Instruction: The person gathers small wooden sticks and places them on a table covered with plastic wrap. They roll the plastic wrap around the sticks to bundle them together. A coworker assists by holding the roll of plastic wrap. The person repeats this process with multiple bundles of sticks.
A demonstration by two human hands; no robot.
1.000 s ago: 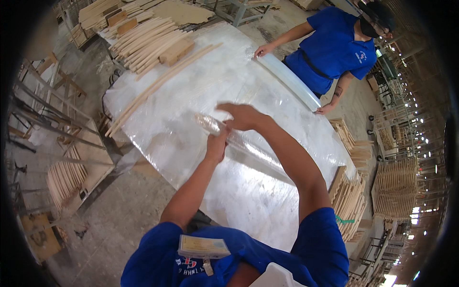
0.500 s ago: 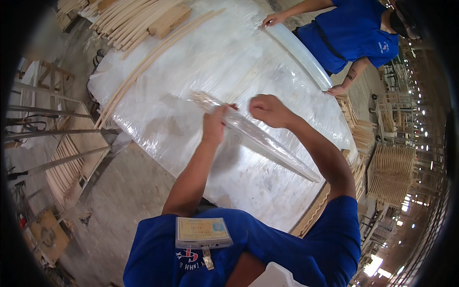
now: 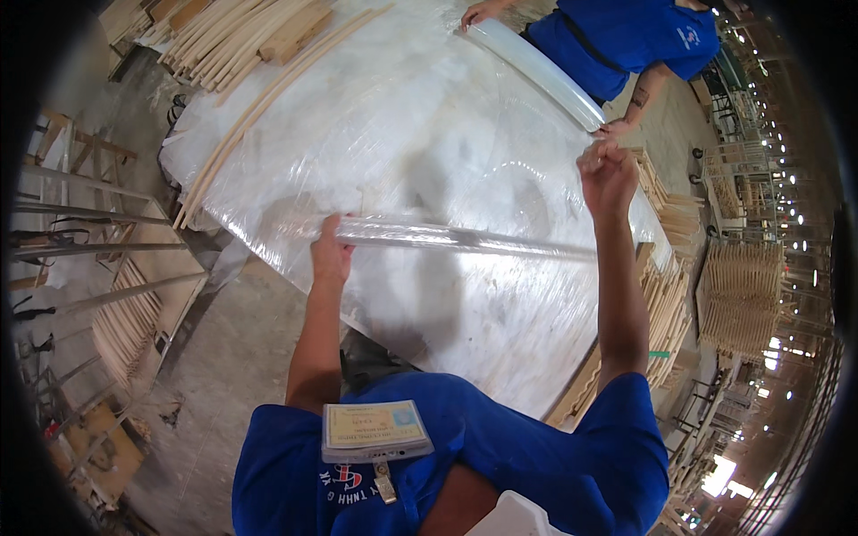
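Observation:
My left hand point(image 3: 331, 255) is closed round the left end of a long, thin bundle point(image 3: 465, 239) covered in shiny clear plastic film. The bundle lies crosswise over the table, and what is inside the film does not show clearly. My right hand point(image 3: 608, 179) is raised at the table's far right with its fingers curled closed; whatever it may hold cannot be made out. Just beyond it, a co-worker's two hands hold the ends of a wide roll of clear stretch film point(image 3: 536, 76). Loose film covers the pale tabletop point(image 3: 393, 134).
Curved wooden strips point(image 3: 259, 112) lie along the table's left side, below a stack of wooden slats point(image 3: 237, 45). More wooden parts point(image 3: 666, 313) are piled by the right edge. A metal-framed rack point(image 3: 134, 295) stands on the left, and stacked wood point(image 3: 737, 295) on the right.
My left hand has moved left and down to the bundle's end, and the bundle has turned nearly level. My right hand has swung right and away, toward the co-worker's roll.

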